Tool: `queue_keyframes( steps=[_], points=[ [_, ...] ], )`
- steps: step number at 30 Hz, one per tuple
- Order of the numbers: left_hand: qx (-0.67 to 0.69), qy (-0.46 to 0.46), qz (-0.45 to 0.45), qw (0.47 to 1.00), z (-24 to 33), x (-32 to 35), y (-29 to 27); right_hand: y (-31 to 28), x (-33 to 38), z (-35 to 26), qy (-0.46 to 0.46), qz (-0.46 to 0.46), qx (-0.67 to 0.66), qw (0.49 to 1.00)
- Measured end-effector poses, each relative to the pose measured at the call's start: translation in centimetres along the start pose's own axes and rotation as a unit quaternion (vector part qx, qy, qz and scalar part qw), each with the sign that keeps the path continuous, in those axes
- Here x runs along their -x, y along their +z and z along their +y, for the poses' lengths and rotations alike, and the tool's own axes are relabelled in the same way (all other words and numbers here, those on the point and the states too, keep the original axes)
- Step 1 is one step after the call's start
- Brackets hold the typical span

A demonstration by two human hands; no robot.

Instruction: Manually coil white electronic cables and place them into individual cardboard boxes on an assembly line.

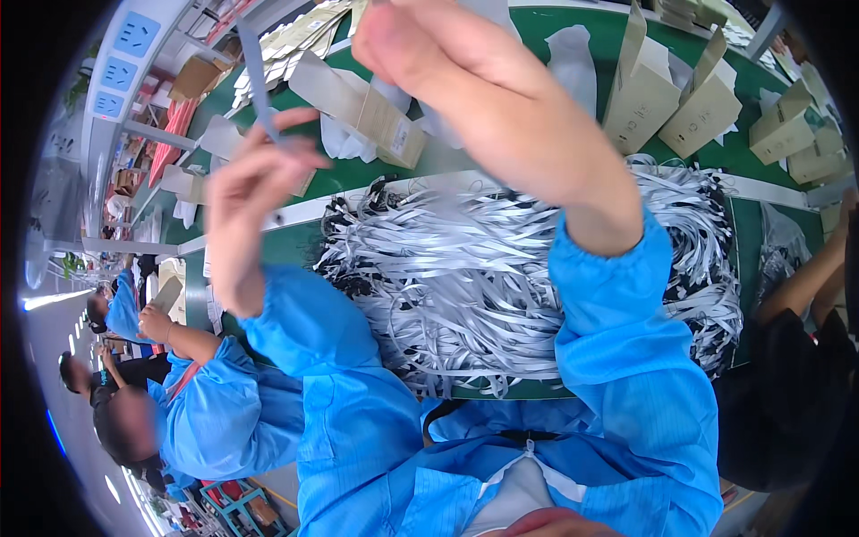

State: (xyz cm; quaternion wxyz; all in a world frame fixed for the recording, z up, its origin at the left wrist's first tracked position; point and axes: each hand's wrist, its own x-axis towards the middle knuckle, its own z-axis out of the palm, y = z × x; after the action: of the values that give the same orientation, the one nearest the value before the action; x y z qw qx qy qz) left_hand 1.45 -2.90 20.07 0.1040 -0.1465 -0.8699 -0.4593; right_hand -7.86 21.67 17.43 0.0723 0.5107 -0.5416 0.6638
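Note:
My left hand (pixel 259 188) is raised at the left, blurred by motion, with its fingers pinched on a grey strap (pixel 256 76) that runs up from them. My right hand (pixel 394 45) reaches across to the top edge of the view, curled closed; what it holds, if anything, is hidden. Below both forearms, a wide heap of silvery-grey lanyards (pixel 474 304) with black end fittings covers the near part of the green table (pixel 519 27). Just beyond my left hand stands an open cream carton (pixel 391 125), with a white translucent bag (pixel 344 141) beside it.
More open cream cartons (pixel 640 103) stand along the far right, with a white bag (pixel 573 67) near them. Flat cartons (pixel 291 45) are stacked at the far left. A person in blue (pixel 233 412) works on my left, and another in black (pixel 778 394) on my right.

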Motion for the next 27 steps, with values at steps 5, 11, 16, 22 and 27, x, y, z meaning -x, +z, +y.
queue_keyframes(
  steps=[5, 11, 16, 22, 27],
  points=[
    [0.125, -0.081, -0.194, 0.97, -2.8, -2.0, 8.6, 0.5, 0.3, -1.4, 0.244, -0.019, -0.395, 0.885],
    [0.474, -0.048, -0.335, 0.813, -5.7, -4.1, 7.3, -5.7, 0.9, -4.0, 0.089, 0.07, -0.411, 0.904],
    [0.307, -0.124, -0.06, 0.942, -1.2, -3.5, 7.3, -3.7, 0.7, -4.1, 0.114, 0.27, -0.096, 0.951],
    [0.226, 0.002, 0.094, 0.97, 2.0, -2.8, 8.5, 0.6, 1.3, 3.1, 0.124, -0.051, 0.158, 0.978],
    [0.234, 0.002, 0.055, 0.971, 0.1, -2.8, 6.2, 2.2, 0.5, 7.0, 0.225, -0.22, -0.027, 0.949]
  ],
)
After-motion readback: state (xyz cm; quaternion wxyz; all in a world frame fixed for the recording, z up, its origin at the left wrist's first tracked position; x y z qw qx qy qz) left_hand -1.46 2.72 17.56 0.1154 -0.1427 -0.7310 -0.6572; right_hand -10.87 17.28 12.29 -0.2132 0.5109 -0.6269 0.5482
